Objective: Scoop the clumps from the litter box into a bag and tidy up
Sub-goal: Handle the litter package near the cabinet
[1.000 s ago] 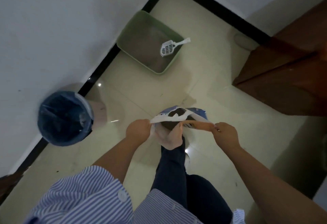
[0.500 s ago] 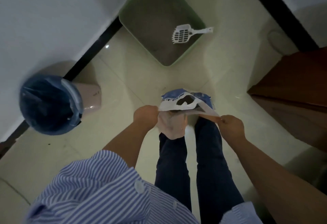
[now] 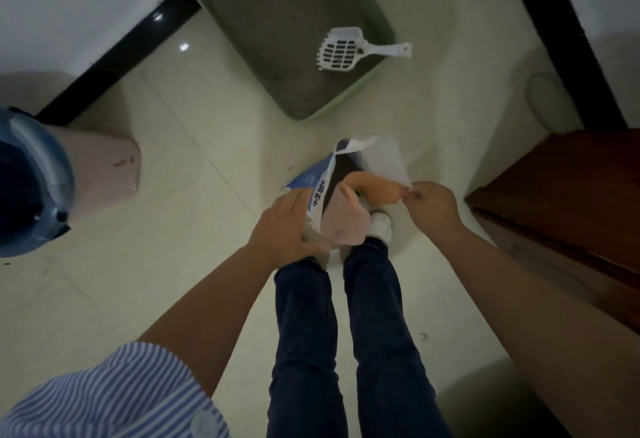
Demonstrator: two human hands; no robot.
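A green litter box (image 3: 382,24) with grey litter lies on the floor by the wall, straight ahead. A white slotted scoop (image 3: 349,50) rests in it, its handle over the right rim. I hold a white and blue bag (image 3: 381,157) open above my feet. My left hand (image 3: 287,226) grips the bag's left edge. My right hand (image 3: 433,207) pinches its right edge. Dark contents show inside the mouth.
A pink bin (image 3: 100,174) with a blue liner (image 3: 24,188) stands at the left by the wall. Brown wooden furniture (image 3: 568,202) fills the right side. A black skirting strip (image 3: 114,57) runs along the wall. My legs and one white shoe (image 3: 381,230) are below the bag.
I have come closer to the litter box, which now sits nearer the top. My hands have pulled the bag's mouth wider and the right edge has lifted.
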